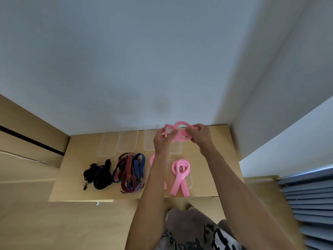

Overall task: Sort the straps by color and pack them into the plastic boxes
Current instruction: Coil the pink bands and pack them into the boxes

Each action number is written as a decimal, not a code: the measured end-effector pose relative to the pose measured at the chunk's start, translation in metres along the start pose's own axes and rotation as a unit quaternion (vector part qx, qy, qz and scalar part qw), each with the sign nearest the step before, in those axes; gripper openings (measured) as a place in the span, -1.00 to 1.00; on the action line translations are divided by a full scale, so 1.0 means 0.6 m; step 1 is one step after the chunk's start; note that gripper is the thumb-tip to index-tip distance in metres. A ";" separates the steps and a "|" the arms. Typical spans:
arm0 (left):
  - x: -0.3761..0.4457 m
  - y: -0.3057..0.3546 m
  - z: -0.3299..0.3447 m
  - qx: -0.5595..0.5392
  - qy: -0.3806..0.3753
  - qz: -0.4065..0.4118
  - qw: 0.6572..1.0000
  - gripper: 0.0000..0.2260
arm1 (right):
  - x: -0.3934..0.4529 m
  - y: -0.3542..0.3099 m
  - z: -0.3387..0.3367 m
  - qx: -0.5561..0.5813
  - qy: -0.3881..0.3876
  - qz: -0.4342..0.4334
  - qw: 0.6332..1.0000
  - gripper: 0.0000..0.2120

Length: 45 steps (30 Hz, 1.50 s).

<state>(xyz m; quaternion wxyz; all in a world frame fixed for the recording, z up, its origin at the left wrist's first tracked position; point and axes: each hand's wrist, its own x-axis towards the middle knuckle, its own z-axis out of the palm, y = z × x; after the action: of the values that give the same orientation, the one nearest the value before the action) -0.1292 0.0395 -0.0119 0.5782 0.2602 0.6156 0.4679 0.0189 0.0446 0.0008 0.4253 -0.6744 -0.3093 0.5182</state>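
Wooden table (pixel 75 177), both hands (pixel 163 139) (pixel 201 136) gripping one pink strap (pixel 180 134), two more below, four clear boxes (pixel 108 147).

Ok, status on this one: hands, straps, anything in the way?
Left hand and right hand both gripping a pink strap, raised above the clear boxes. Another pink strap lies coiled below. Nothing in the way.
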 end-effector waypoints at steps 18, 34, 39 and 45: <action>-0.004 0.006 0.007 -0.032 -0.009 0.036 0.999 -0.88 | -0.022 0.004 0.054 -0.114 0.068 -0.122 0.984 -0.73; -0.015 0.002 -0.026 -0.097 -0.023 0.055 0.993 -0.90 | -0.048 -0.005 0.063 -0.088 0.052 -0.157 0.982 -0.81; -0.017 0.004 -0.033 -0.101 -0.039 0.069 0.992 -0.80 | -0.052 -0.005 0.069 -0.088 0.075 -0.180 0.977 -0.78; -0.023 0.002 -0.035 -0.095 -0.044 0.096 0.990 -0.87 | -0.059 -0.003 0.072 -0.069 -0.024 -0.160 0.984 -0.78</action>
<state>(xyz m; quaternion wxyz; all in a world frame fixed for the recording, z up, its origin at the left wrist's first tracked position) -0.1466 0.0226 -0.0066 0.5790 0.2825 0.5143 0.5661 -0.0319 0.0261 0.0136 0.4476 -0.6316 -0.4585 0.4365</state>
